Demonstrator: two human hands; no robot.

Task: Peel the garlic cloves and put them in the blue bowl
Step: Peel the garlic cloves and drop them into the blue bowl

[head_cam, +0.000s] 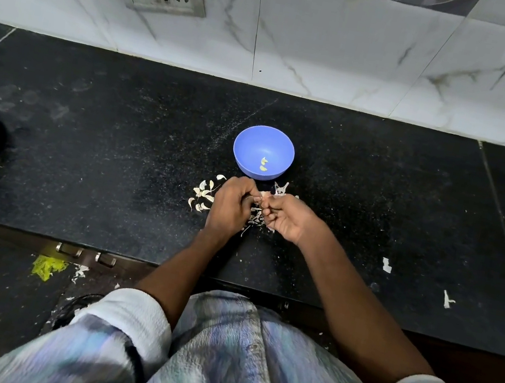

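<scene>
Just on the near side of the blue bowl (263, 152), both hands meet over the worktop (84, 144), left hand (230, 206) and right hand (286, 219) each pinching one garlic clove (264, 195) between them, bowl directly ahead, equally near both.

Light is even and fairly bright, falling from above. The white marble wall tiles (337, 44) at twelve o'clock come close to washing out, while the black granite counter (86, 128) soaks up light and shows only a faint dull sheen. Shadows are soft; a weak one lies under the blue bowl (245, 146). The centre is sharp. Wide-angle distortion bends the counter's edge and the tile seams. At six o'clock the shirt (229, 373) and sleeves are blurred.
</scene>
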